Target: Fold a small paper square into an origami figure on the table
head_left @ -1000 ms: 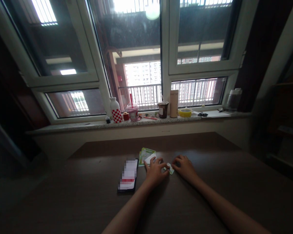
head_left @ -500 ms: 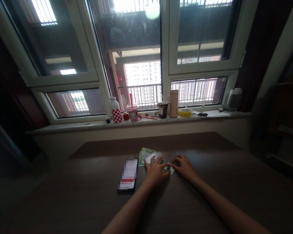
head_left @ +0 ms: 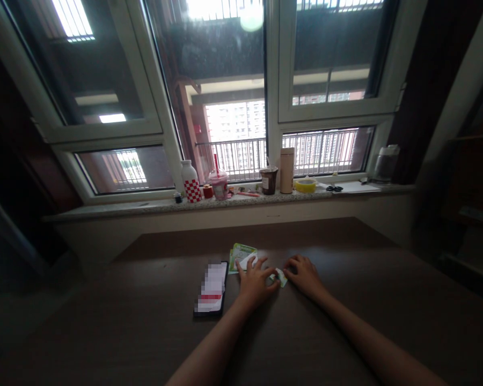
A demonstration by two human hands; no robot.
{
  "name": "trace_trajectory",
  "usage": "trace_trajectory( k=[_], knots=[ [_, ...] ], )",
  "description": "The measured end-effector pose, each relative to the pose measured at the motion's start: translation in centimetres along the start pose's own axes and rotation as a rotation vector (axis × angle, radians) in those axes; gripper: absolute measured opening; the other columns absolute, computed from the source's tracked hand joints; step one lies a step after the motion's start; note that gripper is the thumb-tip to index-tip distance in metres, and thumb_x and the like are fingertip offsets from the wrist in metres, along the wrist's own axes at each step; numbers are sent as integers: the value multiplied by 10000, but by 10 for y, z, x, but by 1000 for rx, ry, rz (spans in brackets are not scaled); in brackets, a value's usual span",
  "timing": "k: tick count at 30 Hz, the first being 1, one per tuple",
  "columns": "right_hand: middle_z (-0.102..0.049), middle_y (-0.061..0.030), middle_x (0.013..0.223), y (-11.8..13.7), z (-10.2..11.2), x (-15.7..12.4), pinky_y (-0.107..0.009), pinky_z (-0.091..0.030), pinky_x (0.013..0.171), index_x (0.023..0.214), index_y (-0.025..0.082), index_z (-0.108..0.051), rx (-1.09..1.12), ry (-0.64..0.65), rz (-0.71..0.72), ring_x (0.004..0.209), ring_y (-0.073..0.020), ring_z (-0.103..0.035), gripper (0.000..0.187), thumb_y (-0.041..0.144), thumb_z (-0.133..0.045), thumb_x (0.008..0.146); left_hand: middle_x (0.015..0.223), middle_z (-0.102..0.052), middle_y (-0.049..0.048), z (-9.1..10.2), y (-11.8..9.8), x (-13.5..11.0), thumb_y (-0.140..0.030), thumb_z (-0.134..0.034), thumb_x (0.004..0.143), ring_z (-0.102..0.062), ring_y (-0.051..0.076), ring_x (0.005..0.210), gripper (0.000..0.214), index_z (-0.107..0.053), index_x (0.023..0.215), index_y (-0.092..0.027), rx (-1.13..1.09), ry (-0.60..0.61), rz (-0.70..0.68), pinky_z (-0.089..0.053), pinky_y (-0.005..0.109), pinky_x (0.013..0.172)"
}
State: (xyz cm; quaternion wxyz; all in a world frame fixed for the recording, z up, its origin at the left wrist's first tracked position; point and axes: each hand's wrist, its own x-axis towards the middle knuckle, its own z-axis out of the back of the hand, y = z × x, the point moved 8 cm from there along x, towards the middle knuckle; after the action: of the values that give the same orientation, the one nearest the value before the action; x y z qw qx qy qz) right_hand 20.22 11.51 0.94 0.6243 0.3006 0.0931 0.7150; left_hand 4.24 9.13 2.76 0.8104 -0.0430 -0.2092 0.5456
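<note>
Head view: two bare hands at a dark bench (head_left: 301, 343).
Small green-and-white piece (head_left: 282, 277): on the bench, between the hands.
Left hand (head_left: 258, 283): fingers spread beside green cards (head_left: 243, 251), thumb and forefinger slightly parted at the piece; cannot tell whether this grip has hold of it.
Right hand (head_left: 305, 275): fingers curled by the piece's right edge; hold cannot be told.
Pink cup (head_left: 219, 185): on the windowsill (head_left: 104, 212), clear, red straw, pink contents.
Brown cup (head_left: 268, 181): labelled, dark contents.
Checkered bottle (head_left: 192, 185), tan flask (head_left: 286, 171): upright, contents hidden.
</note>
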Motion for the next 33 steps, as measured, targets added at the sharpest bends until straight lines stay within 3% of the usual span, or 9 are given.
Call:
trace_trajectory(
  k=[13, 19, 26, 33],
  knots=[
    [-605, -59, 1009, -1, -1, 2, -318, -383, 862, 853, 236, -686, -55, -19, -13, 991, -220, -531, 108, 307, -618, 807, 1415, -490, -43, -1, 0, 1, -530, -639, 785, -283, 345, 1369, 234, -709, 964, -398, -16, 4, 14, 90, 733, 1059],
    [-616, -54, 1023, -2, -3, 1, -322, -384, 877, 878, 253, -698, -37, 11, 28, 1000, -213, -532, 172, 315, -538, 864, 1412, -494, -33, -1, 1, 1, -538, -632, 786, -288, 357, 1369, 241, -713, 965, -399, -24, 10, 24, 76, 743, 1056],
    [-601, -48, 1038, -1, -4, 0, -345, -379, 896, 876, 269, -702, -23, 26, 32, 1019, -235, -508, 140, 356, -639, 786, 1400, -502, -38, -3, 2, 1, -544, -635, 784, -286, 350, 1371, 242, -706, 965, -400, -29, 8, 26, 98, 745, 1045],
    [-587, -45, 1061, 2, -2, -3, -343, -389, 925, 941, 271, -694, 28, 80, 88, 1038, -228, -501, 229, 370, -678, 736, 1412, -495, -31, -1, 1, 1, -539, -637, 785, -289, 351, 1368, 242, -710, 965, -394, -25, 16, 33, 83, 741, 1053]
  ],
)
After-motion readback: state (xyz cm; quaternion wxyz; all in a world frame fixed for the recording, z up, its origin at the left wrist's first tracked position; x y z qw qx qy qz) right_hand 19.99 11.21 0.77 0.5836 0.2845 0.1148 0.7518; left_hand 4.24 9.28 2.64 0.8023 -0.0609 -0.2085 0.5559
